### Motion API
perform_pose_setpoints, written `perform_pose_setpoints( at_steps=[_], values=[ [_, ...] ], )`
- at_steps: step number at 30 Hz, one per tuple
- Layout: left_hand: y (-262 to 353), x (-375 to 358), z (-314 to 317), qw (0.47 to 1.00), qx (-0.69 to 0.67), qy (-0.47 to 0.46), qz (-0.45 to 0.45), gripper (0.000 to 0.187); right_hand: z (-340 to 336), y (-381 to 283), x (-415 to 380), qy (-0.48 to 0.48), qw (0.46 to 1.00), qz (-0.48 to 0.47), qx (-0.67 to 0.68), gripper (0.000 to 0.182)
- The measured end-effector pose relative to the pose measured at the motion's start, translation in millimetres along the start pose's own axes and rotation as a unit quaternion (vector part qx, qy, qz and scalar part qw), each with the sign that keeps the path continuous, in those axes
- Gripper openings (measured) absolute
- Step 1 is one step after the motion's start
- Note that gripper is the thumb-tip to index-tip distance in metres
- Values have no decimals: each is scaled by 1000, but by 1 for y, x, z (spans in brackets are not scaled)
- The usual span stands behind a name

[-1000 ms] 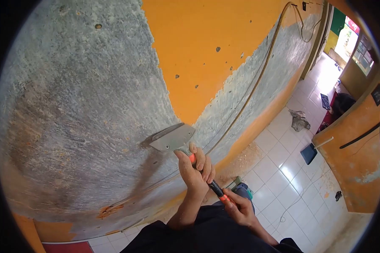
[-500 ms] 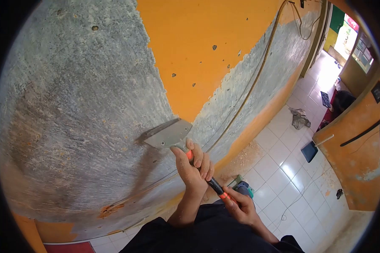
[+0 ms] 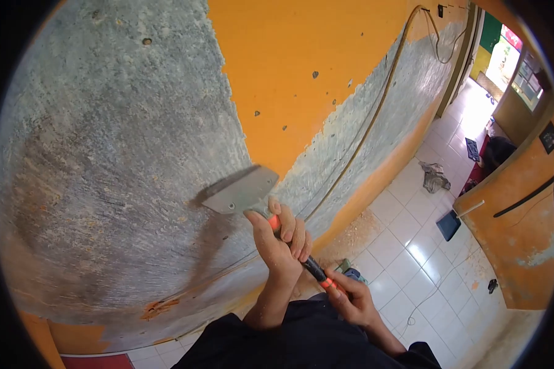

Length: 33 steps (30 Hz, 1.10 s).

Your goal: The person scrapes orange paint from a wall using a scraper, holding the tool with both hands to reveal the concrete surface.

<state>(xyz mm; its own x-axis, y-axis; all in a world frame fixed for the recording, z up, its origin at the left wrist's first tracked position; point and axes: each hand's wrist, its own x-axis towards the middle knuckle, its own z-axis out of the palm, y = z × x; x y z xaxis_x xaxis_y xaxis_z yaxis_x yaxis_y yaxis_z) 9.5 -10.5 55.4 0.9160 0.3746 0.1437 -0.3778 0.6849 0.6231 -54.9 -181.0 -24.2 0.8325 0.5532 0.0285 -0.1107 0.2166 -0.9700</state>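
Note:
A wide metal scraper (image 3: 243, 189) has its blade at the wall, by the lower tip of the orange paint (image 3: 283, 67). Grey bare plaster (image 3: 135, 135) lies to the left of that paint. My left hand (image 3: 281, 237) is wrapped round the upper part of the black and orange handle, just below the blade. Lower down, my right hand (image 3: 351, 298) grips the end of the same handle. The blade's shadow falls on the plaster to its left.
A cable (image 3: 375, 117) hangs along the wall. On the tiled floor (image 3: 406, 237) are a crumpled bag (image 3: 435, 178), a dark dustpan (image 3: 449, 226), paint debris (image 3: 357, 237) and a thin wire. A doorway opens at the upper right, with a dark shape near it.
The scraper blade has shifted slightly left and up on the wall and its face is turned a little more towards the view. Both hands keep their hold on the handle.

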Motion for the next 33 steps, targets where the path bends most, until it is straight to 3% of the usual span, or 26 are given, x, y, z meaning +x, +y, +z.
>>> perform_pose_setpoints(
  at_steps=[9, 12, 14, 33],
  values=[
    [0, -6, -3, 999, -34, 1, -35, 45, 6, -15, -12, 5, 1000, 26, 9, 39],
    [4, -2, 0, 997, 37, 40, -58, 49, 8, -7, -8, 6, 1000, 21, 13, 39],
    [3, 0, 0, 999, -28, -16, -31, 45, 6, -15, -4, 11, 1000, 18, 13, 39],
    [1, -3, 2, 1000, -19, 6, -4, 45, 2, -17, -7, -2, 999, 32, 30, 38]
  ],
)
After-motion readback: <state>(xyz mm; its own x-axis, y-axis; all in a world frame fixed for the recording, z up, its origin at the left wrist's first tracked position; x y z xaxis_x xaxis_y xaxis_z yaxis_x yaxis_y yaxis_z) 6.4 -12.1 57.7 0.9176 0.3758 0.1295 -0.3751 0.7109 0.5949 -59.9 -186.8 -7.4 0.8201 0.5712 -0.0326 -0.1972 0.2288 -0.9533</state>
